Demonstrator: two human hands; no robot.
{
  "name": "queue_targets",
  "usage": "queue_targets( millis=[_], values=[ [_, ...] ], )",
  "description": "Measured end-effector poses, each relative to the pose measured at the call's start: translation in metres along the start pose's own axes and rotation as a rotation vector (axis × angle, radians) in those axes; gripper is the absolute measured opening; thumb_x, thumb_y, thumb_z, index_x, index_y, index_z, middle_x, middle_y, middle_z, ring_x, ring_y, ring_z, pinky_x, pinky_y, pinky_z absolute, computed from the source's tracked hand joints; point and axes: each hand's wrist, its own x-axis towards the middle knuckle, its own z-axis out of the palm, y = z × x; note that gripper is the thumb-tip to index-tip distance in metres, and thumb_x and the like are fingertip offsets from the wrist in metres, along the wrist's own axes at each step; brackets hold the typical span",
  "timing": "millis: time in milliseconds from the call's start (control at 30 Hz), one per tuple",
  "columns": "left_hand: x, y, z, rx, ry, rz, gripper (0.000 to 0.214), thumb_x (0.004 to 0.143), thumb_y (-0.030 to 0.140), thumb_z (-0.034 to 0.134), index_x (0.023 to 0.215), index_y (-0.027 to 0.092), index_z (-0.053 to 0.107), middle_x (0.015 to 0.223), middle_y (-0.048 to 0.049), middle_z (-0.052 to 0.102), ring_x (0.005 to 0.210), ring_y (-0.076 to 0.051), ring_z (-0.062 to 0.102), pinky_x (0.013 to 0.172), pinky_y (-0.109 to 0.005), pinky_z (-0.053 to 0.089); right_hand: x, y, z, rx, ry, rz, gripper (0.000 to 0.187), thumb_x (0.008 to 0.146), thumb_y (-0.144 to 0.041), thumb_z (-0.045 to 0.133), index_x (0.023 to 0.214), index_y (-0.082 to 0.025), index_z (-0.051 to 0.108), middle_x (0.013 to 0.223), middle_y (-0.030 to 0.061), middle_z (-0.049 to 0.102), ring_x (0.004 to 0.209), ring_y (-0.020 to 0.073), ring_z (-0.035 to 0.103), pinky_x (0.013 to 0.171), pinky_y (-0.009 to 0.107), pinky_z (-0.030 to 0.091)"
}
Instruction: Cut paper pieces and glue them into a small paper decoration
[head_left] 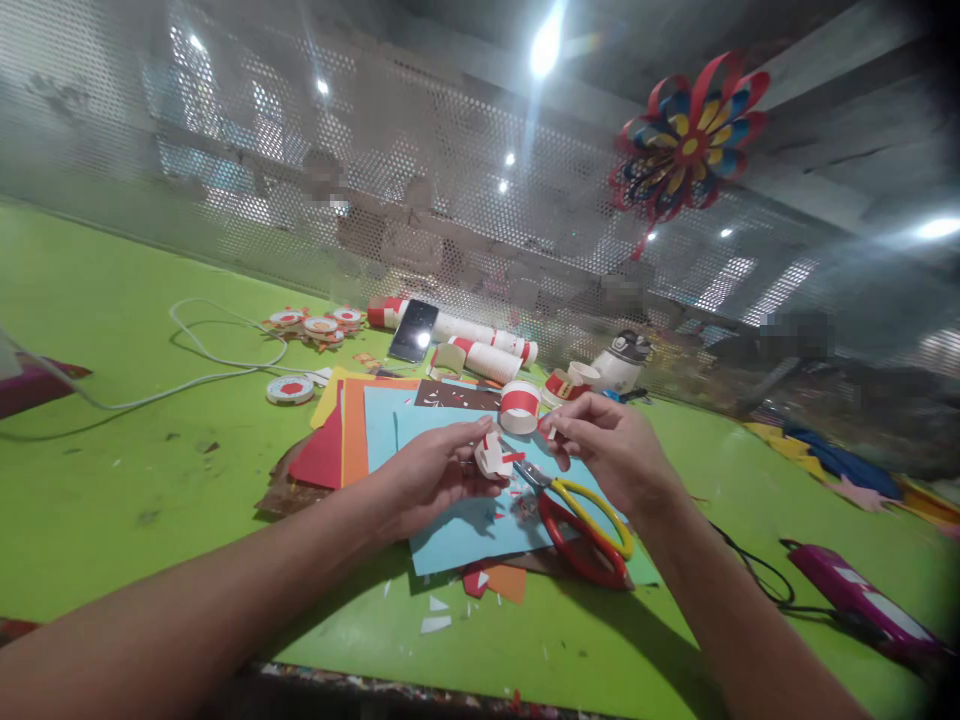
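Note:
My left hand [431, 475] holds a small white paper cup piece [491, 458] with cut flaps and red bits, between thumb and fingers. Over the paper stack, my right hand [619, 445] is closed in a pinch on a small white-and-red paper scrap [553, 432]. Scissors [535, 476] with one red and one yellow handle lie between my hands on a light blue sheet [450, 545]. Just beyond them stands a white ring with a red band [520, 408]. Small red and white clippings are scattered on the blue sheet.
Behind the paper lie a phone [414, 332], stacked paper cups [487, 358] and a white jar [621, 365]. Round decorated discs [290, 389] and a white cable [217, 378] are at left. A purple glue gun-like tool [862, 595] with black cord lies right. A perforated screen stands behind.

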Motion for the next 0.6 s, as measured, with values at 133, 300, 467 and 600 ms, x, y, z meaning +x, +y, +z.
queue_targets(
  millis=[133,300,467,600],
  values=[
    [-0.0003,0.0017,0.0008,-0.013,0.008,0.008,0.021,0.083,0.027,0.051,0.086,0.009,0.062,0.068,-0.0087,0.061,0.057,-0.013,0.057,0.057,-0.025,0.048,-0.0009,0.0031,-0.0032,-0.019,0.003,-0.022,0.010,0.067,-0.015,0.067,0.067,-0.017,0.058,0.061,-0.0001,0.061,0.050,0.0109,0.055,0.042,0.024,0.044],
    [0.0015,-0.0001,-0.0025,-0.030,-0.040,0.015,0.019,0.082,0.027,0.053,0.085,0.010,0.061,0.069,-0.0087,0.061,0.057,-0.013,0.057,0.058,-0.026,0.049,-0.0016,0.0037,-0.0040,-0.055,-0.056,0.044,0.016,0.065,-0.018,0.071,0.080,-0.015,0.065,0.058,-0.0004,0.061,0.048,0.0099,0.053,0.042,0.024,0.044],
    [0.0016,-0.0026,-0.0015,-0.015,-0.109,-0.031,0.022,0.084,0.028,0.049,0.089,0.010,0.061,0.073,-0.0107,0.063,0.060,-0.014,0.058,0.057,-0.026,0.049,-0.0031,0.0001,0.0011,-0.133,-0.039,0.027,0.010,0.063,-0.021,0.072,0.070,-0.014,0.069,0.052,-0.0012,0.061,0.045,0.0089,0.053,0.046,0.025,0.044],
    [0.0005,-0.0030,0.0012,0.003,-0.145,-0.040,0.024,0.085,0.029,0.046,0.092,0.010,0.059,0.073,-0.0108,0.063,0.061,-0.015,0.059,0.057,-0.026,0.049,-0.0051,-0.0023,0.0046,-0.216,0.007,-0.017,0.006,0.062,-0.019,0.072,0.067,-0.015,0.071,0.050,-0.0026,0.059,0.046,0.0076,0.049,0.047,0.024,0.040]
  ],
)
